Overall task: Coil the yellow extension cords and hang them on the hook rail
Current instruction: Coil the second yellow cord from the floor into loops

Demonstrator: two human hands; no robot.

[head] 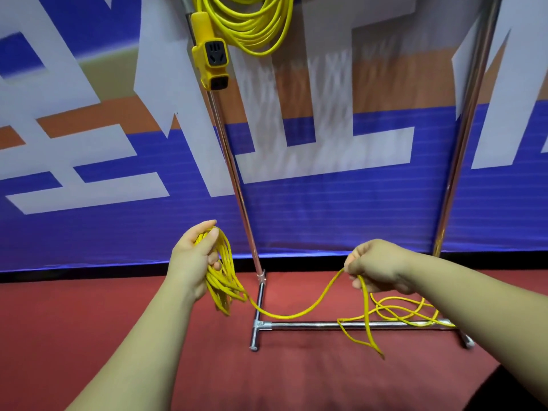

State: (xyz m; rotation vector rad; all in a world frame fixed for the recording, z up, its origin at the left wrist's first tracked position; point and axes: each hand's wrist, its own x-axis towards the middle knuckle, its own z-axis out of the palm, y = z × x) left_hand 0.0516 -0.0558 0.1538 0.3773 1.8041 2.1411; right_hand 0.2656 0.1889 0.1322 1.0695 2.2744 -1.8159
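A finished yellow coil (252, 25) hangs at the top of the view beside the left upright (234, 173) of a chrome rack, and its yellow socket block (211, 54) dangles against that pole; what carries the coil lies above the frame edge. Lower down, the left hand (192, 256) is raised with its fingers curled around a bundle of gathered loops (221, 280) of a second yellow cord, thumb laid over the top, and the loops droop below the wrist. From the bundle a single strand (296, 314) sags in a shallow arc, crossing in front of the rack's foot, and rises to the right hand (376, 265), which pinches it between thumb and curled fingers, knuckles up. Below that hand the cord drops to the red floor (148, 321), where the uncoiled slack (397, 310) lies in loose tangled loops over and around the rack's base bar (311, 324), near the right upright (462, 143). Both forearms reach in from the bottom edge, well apart. Behind the rack stands a blue, white and orange banner (326, 203).
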